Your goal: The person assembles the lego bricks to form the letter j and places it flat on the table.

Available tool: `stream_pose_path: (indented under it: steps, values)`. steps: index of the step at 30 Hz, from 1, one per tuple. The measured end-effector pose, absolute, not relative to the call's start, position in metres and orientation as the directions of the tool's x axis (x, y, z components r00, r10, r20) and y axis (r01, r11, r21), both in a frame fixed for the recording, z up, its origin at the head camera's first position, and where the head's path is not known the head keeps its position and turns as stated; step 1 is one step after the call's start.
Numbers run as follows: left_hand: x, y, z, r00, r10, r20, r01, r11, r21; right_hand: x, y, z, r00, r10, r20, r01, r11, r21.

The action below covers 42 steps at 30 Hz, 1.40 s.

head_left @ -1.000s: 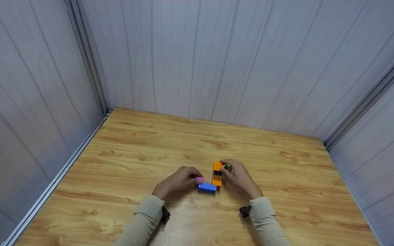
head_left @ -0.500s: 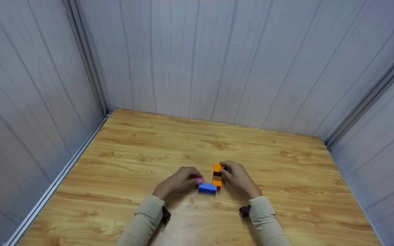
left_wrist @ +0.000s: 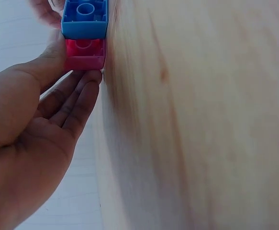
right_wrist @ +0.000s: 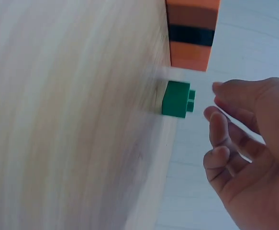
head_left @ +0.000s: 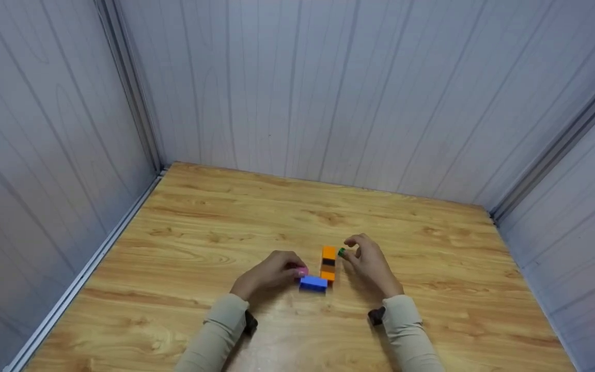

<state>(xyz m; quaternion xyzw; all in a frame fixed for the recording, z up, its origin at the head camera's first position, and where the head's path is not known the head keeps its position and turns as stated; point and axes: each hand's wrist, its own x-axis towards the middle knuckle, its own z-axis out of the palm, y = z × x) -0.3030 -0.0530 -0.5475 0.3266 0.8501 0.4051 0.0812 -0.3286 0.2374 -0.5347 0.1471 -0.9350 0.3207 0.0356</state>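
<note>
My left hand (head_left: 269,269) pinches a pink toy building block (left_wrist: 84,55) between thumb and fingers. Against it lies a blue block (head_left: 313,283), whose hollow underside faces the left wrist camera. Beyond the blue block's right end runs a row of orange blocks (head_left: 329,251) with a dark band (right_wrist: 191,35) across it. A small green block (right_wrist: 176,99) stands on the table to the right of the row, studs up and apart from it. Over the green block hovers my right hand (head_left: 372,262), its fingers loosely bent and holding nothing; a small gap shows in the right wrist view.
The blocks sit on a wood-grain table (head_left: 235,206) toward its front middle. Pale panel walls (head_left: 287,93) enclose the back and both sides. A metal rail (head_left: 91,263) follows the left edge.
My right hand has let go of the orange row and moved right, baring the green block. The left hand and the pink and blue blocks have stayed almost still.
</note>
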Motion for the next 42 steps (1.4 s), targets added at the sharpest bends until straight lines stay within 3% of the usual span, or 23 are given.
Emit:
stream_pose_path:
  steps: [5,16,28,42]
  values:
    - [-0.302,-0.053,-0.546,-0.773,0.624,0.116,0.483,0.46,0.745,-0.329,0.241,-0.538,-0.972,-0.225,0.075,-0.221,0.747,-0.626]
    - [-0.302,-0.05,-0.544,-0.782,0.615,0.099,0.463,0.466,0.754,-0.341,0.247,-0.538,-0.977,-0.212,0.038,-0.191,0.774,-0.604]
    - [-0.298,-0.05,-0.547,-0.78,0.619,0.097,0.463,0.465,0.755,-0.361,0.239,-0.535,-0.961,-0.276,0.034,-0.224,0.694,-0.684]
    - [-0.298,-0.044,-0.545,-0.772,0.627,0.101,0.482,0.474,0.737,-0.373,0.228,-0.537,-0.937,-0.348,0.017,-0.267,0.686,-0.676]
